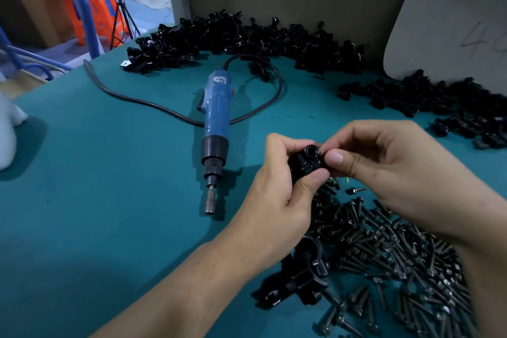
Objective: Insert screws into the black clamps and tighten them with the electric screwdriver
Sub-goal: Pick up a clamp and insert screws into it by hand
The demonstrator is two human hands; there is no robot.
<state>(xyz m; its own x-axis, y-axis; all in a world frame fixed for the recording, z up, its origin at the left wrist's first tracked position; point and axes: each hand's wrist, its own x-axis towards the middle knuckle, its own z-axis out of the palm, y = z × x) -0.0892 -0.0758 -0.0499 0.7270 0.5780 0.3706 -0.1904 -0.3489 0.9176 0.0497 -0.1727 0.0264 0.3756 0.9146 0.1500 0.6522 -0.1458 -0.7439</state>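
Observation:
My left hand (282, 195) grips a black clamp (306, 163) just above the table. My right hand (384, 164) pinches the same clamp at its top, where a round screw head (312, 150) faces up. The blue electric screwdriver (216, 115) lies on the green mat to the left of my hands, its bit pointing toward me, and neither hand touches it. A heap of dark screws (389, 255) spreads at the lower right. A few black clamps (304, 277) lie under my left wrist.
A long pile of black clamps (219, 41) runs along the back of the green mat (96, 186), with more clamps (439, 104) at the right. The screwdriver's black cable (142, 101) loops across the mat. A grey board (450, 27) leans on the back wall.

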